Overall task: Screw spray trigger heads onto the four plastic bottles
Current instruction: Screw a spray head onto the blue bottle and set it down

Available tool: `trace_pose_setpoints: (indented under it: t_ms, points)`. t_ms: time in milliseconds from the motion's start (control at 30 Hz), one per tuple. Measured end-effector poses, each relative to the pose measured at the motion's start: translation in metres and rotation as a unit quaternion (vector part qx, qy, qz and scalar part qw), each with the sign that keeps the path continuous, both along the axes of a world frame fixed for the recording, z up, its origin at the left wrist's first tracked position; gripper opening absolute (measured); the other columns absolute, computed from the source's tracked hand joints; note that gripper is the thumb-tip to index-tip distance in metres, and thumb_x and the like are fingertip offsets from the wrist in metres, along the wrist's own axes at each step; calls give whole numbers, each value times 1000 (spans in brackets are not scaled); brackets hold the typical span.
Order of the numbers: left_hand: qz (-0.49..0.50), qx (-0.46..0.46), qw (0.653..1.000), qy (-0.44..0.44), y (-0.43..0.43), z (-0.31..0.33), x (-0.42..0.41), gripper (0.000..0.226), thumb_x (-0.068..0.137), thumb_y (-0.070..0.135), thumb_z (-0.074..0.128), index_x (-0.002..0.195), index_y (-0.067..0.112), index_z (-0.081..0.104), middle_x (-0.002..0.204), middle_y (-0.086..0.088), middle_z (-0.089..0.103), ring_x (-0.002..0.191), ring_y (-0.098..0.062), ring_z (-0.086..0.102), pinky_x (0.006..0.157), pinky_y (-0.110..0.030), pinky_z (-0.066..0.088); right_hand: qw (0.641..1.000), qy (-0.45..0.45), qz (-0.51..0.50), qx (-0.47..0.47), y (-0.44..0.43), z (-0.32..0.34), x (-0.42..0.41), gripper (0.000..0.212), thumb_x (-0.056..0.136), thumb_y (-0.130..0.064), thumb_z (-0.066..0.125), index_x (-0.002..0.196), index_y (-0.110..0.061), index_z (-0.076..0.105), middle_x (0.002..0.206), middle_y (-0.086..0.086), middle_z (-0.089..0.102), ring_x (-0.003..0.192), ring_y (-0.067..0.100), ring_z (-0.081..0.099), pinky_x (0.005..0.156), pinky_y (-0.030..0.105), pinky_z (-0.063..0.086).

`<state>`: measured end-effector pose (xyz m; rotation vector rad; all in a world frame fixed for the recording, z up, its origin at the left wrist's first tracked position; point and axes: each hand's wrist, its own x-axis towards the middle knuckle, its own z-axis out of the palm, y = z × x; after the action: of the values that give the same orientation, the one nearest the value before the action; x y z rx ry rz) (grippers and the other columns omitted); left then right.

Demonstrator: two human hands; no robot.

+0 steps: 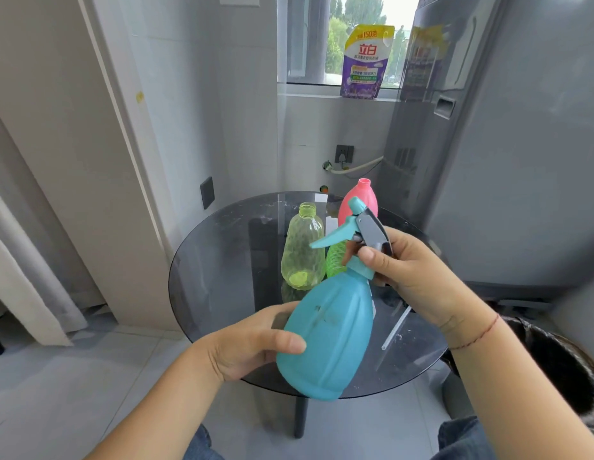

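I hold a teal plastic bottle tilted above the near part of the round glass table. My left hand grips its lower body. My right hand is closed around the teal and grey spray trigger head that sits on the bottle's neck. Behind it stand a yellow-green transparent bottle with an open neck, a pink bottle with an open neck, and a bright green bottle mostly hidden behind the trigger.
A clear dip tube lies on the glass at the right. A tall grey appliance stands to the right of the table. A detergent pouch rests on the window sill. A dark bin sits at lower right.
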<state>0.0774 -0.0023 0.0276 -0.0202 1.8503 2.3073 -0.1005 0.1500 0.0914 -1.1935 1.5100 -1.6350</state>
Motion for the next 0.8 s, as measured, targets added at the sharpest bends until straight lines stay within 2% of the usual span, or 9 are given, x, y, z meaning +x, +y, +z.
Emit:
trace_pose_setpoints:
  t_ms: [167,333,400,467,533,600,633,733,800]
  points:
    - [68,0,998,7,0,-1,-1,76,67,33,82,135,15,53,133,-17,59,120,-32,59,101,-49,49,986,-162,29,32,0,-5,-4,43,69,-8,66,110,1,64,98,13,71,97,33,62,102,50,37]
    - [195,-75,977,29,21,-5,-4,72,57,29,85,125,29,60,124,-5,66,113,-21,65,88,-33,56,982,-184,-44,22,-11,-15,7,32,64,-17,72,95,-6,68,80,4,72,74,15,68,79,30,49]
    - [304,-220,926,34,33,-7,-6,80,48,43,86,121,40,54,120,12,61,112,-10,61,87,-25,54,980,-182,-76,-3,-16,-20,12,42,65,-19,75,103,-6,64,88,9,73,80,18,71,83,35,54]
    - [407,-365,836,51,50,-10,-8,86,43,55,78,122,44,45,114,26,47,112,2,46,87,-15,44,980,-177,-84,-31,-21,-26,20,44,70,-25,74,110,-9,61,97,12,75,88,22,72,82,39,59]
    - [458,-403,788,82,61,-12,-11,86,41,60,73,121,48,42,113,29,41,111,10,36,82,-4,36,977,-178,-103,-51,-26,-33,27,30,81,-29,69,103,-13,59,96,7,76,85,22,71,72,36,60]
    - [486,-318,809,94,61,-10,-11,81,40,59,78,115,46,49,115,26,44,111,14,41,82,1,37,972,-188,-115,-81,-27,-33,26,16,91,-25,62,99,-12,58,90,5,75,82,21,69,71,35,58]
    - [486,-219,842,87,56,-8,-10,83,38,57,83,115,42,54,118,18,51,109,11,49,82,-3,42,968,-200,-104,-107,-26,-32,23,13,93,-22,59,101,-11,57,88,4,73,83,22,68,75,37,56]
    - [323,176,930,22,44,-3,-10,95,43,61,89,126,23,62,128,-5,64,114,-20,62,95,-37,51,960,-226,-63,-154,-24,-26,17,16,92,-17,57,105,-8,54,87,3,69,90,25,61,91,45,48]
    - [193,292,934,-65,46,-3,-10,90,61,70,73,130,13,62,120,-17,64,106,-33,63,94,-51,50,960,-226,-48,-157,-24,-27,16,16,91,-16,56,105,-7,55,87,5,67,93,27,58,97,48,44]
